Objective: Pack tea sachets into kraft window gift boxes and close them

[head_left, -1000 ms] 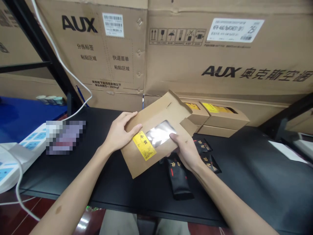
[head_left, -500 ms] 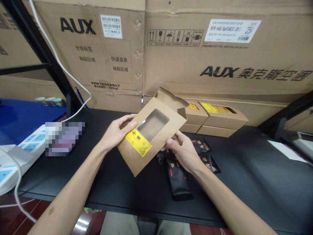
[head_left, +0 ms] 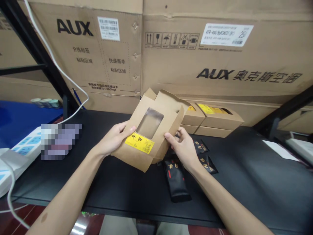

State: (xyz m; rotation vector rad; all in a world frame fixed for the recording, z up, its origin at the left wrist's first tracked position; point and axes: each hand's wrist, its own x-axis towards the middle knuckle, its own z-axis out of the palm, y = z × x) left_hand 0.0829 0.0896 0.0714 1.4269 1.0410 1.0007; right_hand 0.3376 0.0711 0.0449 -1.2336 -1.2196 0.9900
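Above the black table (head_left: 244, 182) I hold a kraft paper box (head_left: 149, 130) with a clear window and a yellow label, its top flaps standing open. My left hand (head_left: 113, 140) grips its left edge, thumb by the label. My right hand (head_left: 184, 148) pinches its right side wall. Several black sachets (head_left: 176, 174) with red and gold print lie on the table just under and right of the box.
Finished kraft boxes (head_left: 215, 119) with yellow labels are stacked at the back right. Large AUX cartons (head_left: 215, 55) form a wall behind. A white power strip (head_left: 22, 150) and cable lie left, beside a black rack post (head_left: 36, 55).
The flat box has been pushed out into a three-dimensional shape and tilted. My right hand shifted from beneath it to its right side.
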